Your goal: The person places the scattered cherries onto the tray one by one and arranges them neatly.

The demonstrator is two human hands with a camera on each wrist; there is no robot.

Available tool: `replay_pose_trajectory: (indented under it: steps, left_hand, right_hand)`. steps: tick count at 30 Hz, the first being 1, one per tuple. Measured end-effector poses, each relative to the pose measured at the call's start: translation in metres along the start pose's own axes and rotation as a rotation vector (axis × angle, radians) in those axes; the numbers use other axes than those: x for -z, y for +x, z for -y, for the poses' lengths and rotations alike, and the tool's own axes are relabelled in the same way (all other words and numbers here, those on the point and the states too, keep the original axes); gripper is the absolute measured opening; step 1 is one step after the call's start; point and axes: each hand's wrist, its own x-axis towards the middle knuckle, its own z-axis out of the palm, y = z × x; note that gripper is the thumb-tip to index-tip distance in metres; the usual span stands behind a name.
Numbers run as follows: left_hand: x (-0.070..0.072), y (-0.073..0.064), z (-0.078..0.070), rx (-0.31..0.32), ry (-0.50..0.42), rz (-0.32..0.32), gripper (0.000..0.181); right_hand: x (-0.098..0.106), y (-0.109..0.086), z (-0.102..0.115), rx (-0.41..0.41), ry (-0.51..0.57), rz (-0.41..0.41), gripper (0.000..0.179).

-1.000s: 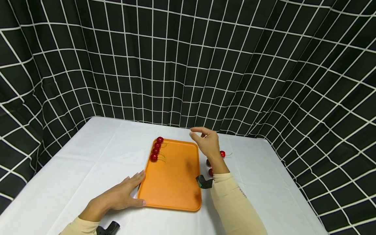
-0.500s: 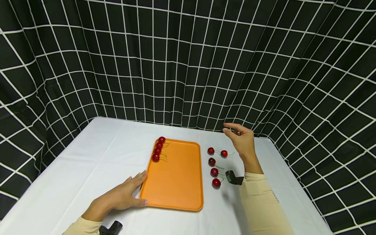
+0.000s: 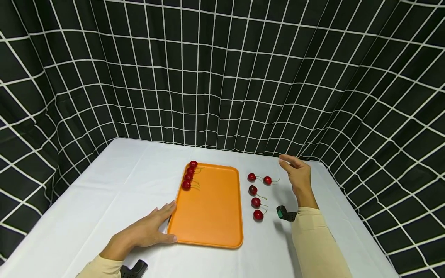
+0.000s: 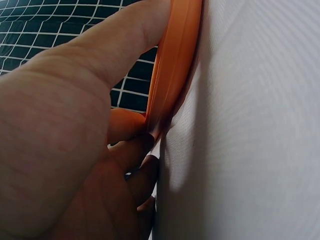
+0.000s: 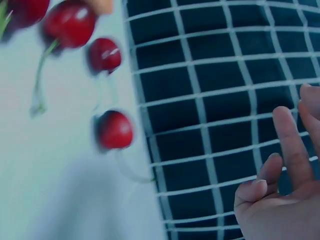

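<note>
Clock read from the head view; twelve straight away from the person.

Nearest: left hand (image 3: 146,231), fingers and thumb spread, resting against the tray (image 3: 208,216) at its seven-to-eight o'clock side, thumb at the near corner. It grips no cherry. Tray lies flat on the tabletop (image 3: 139,173), long axis about six to twelve.

Off the tray's three o'clock side, a loose column on the tabletop, also about six to twelve, near to far: first cherry (image 3: 258,215), second cherry (image 3: 255,202), third cherry (image 3: 252,190), fourth cherry (image 3: 252,177). All apart. Stems run between two and four o'clock, so fruit toward the tray, stems away from it.

A fifth, the outer cherry (image 3: 267,180), sits just beside the fourth at its three o'clock. Its stem (image 3: 276,180) points to three.

Right hand (image 3: 298,173) is raised, empty as far as I can see, thumb and forefinger tips close together. Key relation, in my judgement: outer cherry lies lower and at about seven o'clock from those tips, its stem end facing the hand's side. Right hand is clearly the nearer one; the left has the whole tray between it and the loose fruit.

Farther: row of four cherries (image 3: 189,177) along the tray's left rim, up to its eleven o'clock corner, stems toward three. Beyond, grid curtain (image 3: 139,69).
</note>
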Motion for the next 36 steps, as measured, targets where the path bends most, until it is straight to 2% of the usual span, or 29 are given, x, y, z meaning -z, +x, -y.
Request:
replay_pose_trajectory:
  steps: [7,11,15,17,22,25,30,36]
  left_hand:
    - [0.0,0.0,-0.001,-0.017,-0.002,0.005,0.104]
    - [0.0,0.0,-0.001,-0.019,-0.001,0.001,0.104]
    - [0.0,-0.001,-0.001,-0.015,0.002,0.003,0.105]
    - [0.0,-0.001,-0.001,-0.014,0.0,0.005,0.106]
    - [-0.001,-0.001,0.0,-0.01,0.002,0.004,0.106]
    - [-0.001,-0.001,0.002,0.002,0.009,0.001,0.107]
    - [-0.001,0.0,0.002,0.008,0.009,0.001,0.107]
    - [-0.001,0.0,0.001,-0.004,0.0,0.002,0.106]
  right_hand:
    - [0.008,0.003,-0.039,-0.242,-0.069,0.019,0.026]
    - [0.01,0.002,-0.054,-0.307,-0.163,0.056,0.033]
    - [0.011,0.001,-0.063,-0.329,-0.288,0.149,0.039]
    - [0.01,0.0,-0.066,-0.354,-0.318,0.189,0.038]
    - [0.008,0.0,-0.071,-0.317,-0.388,0.241,0.034]
    - [0.004,0.0,-0.072,-0.285,-0.437,0.239,0.029]
    - [0.001,-0.001,-0.076,-0.308,-0.48,0.201,0.019]
    - [0.009,-0.004,-0.071,-0.294,-0.413,0.14,0.021]
